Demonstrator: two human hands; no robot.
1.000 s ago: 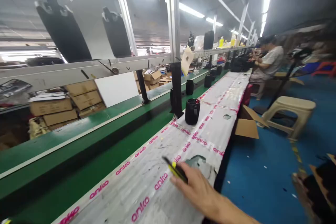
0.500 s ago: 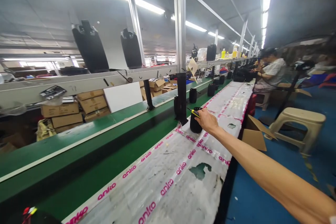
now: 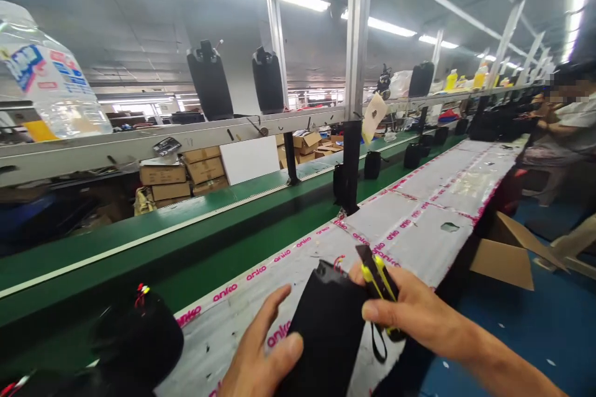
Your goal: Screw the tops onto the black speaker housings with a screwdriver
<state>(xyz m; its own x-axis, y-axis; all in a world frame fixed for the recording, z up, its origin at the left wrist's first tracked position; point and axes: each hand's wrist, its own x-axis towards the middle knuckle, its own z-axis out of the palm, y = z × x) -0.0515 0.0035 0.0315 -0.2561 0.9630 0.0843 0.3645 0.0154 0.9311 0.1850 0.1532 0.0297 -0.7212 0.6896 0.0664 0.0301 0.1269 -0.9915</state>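
At the far left, a clear bottle (image 3: 56, 80) stands on the shelf rail (image 3: 186, 135); below it, at the near left, a rounded black piece (image 3: 144, 341) carries a small tuft of red and yellow wires (image 3: 141, 293). Right of these, the left hand (image 3: 258, 353) is spread, its fingers apart and its thumb at the left edge of the black case (image 3: 326, 322); whether the thumb presses on the case cannot be told.

The black case is the main change; it stood upright farther along the covered bench (image 3: 410, 198), and now lies between the two hands, close to the wearer and tilted, its notched end pointing away; a few red wires (image 3: 339, 262) show just beyond that end. This appears to bring the case within reach of both hands, with the left free to steady it.

The right hand (image 3: 419, 307) is closed around a yellow-and-black cutter (image 3: 384, 282), its thumb and forefinger by the case's upper right corner, which they seem to pinch; a strap loop (image 3: 379, 347) hangs below; whether a blade is out cannot be told. Farther right, an open cardboard box (image 3: 503, 260) sits beside the bench; beyond, a person (image 3: 570, 115) sits at the same line.
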